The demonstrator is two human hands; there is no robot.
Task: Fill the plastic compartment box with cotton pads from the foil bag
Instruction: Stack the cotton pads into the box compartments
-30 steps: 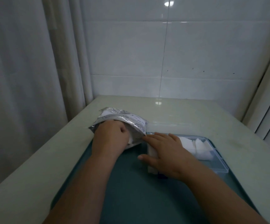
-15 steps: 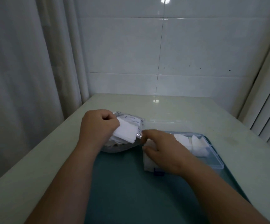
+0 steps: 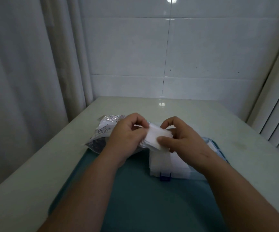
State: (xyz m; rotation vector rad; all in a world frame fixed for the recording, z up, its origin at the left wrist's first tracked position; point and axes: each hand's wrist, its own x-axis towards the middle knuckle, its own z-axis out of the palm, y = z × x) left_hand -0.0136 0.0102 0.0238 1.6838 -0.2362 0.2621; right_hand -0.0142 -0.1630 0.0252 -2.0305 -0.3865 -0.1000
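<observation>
Cotton pads: soft white square stack, pinched between left hand and right hand. Crinkled foil bag behind left hand; clear plastic compartment box beneath right.

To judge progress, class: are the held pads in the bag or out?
Out. Left hand and right hand hold the pads over the box, clear of the bag.

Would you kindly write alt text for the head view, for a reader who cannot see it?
A left hand and a right hand hold a stack of white cotton pads between them above a clear plastic compartment box on a teal tray. A crumpled foil bag lies just beyond the left hand.
</observation>
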